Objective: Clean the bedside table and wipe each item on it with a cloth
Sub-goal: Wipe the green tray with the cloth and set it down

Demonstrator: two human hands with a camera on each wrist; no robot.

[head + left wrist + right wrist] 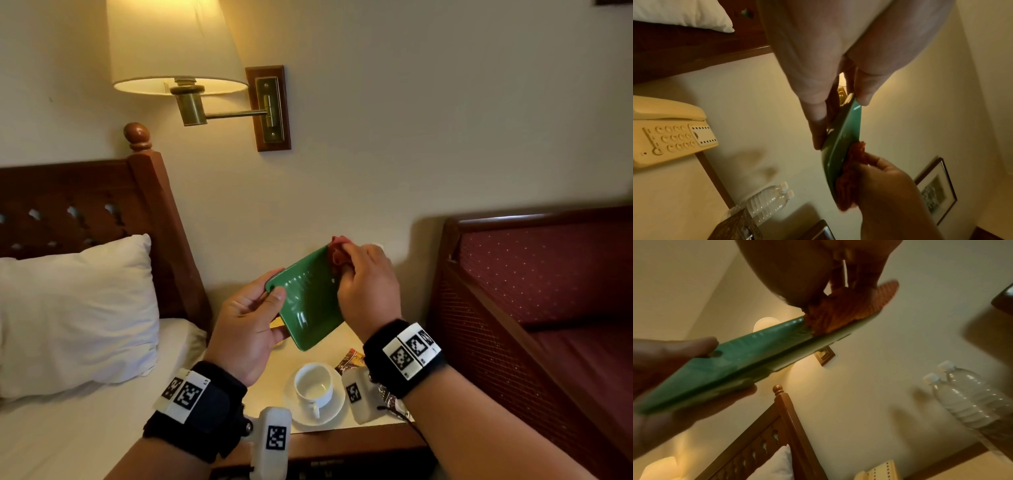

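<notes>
The left hand (247,329) is clamped on a glossy green rectangular tray (310,301), held tilted above the surface (270,394); a crumpled red cloth (337,255) is pressed to it, gripped by the right hand (368,287).

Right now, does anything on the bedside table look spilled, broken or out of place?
Nothing stands out. The white cup sits upright on its saucer; the left hand holds the green rectangular tray while the right hand rubs it with a red cloth.
</notes>
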